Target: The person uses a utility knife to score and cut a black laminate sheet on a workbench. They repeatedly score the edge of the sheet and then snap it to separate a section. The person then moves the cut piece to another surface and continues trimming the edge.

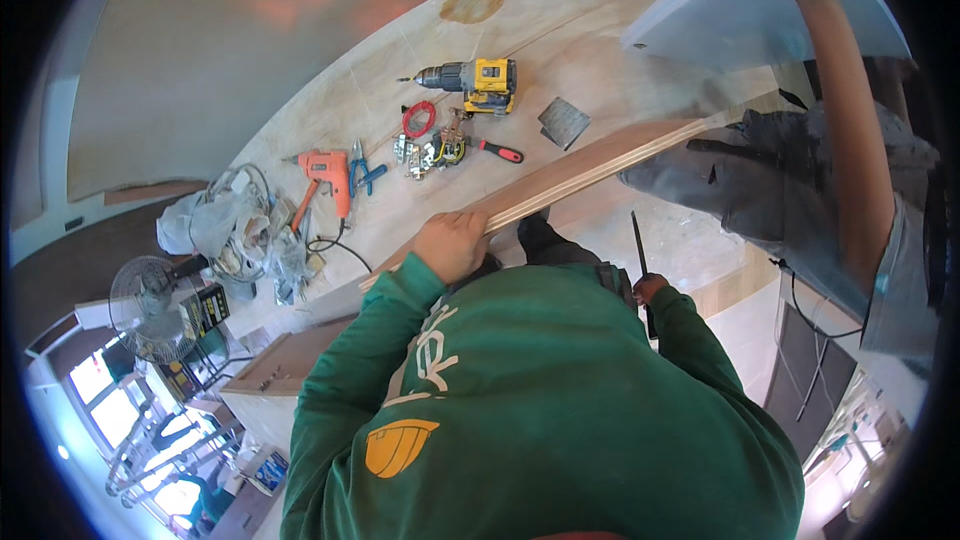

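The board [590, 178] runs under the left grip [453, 245] — mostly rightward.

Left hand [452, 244] and right hand [651, 288] both curl closed.

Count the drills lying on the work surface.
2: the yellow drill, beyond the red-handled tool, and the orange drill, just left of the blue pliers. Another could be hidden under the plastic bags.

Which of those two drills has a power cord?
The orange drill, beside the blue-handled pliers: a black cord trails from it, while the yellow-and-black drill shows none.
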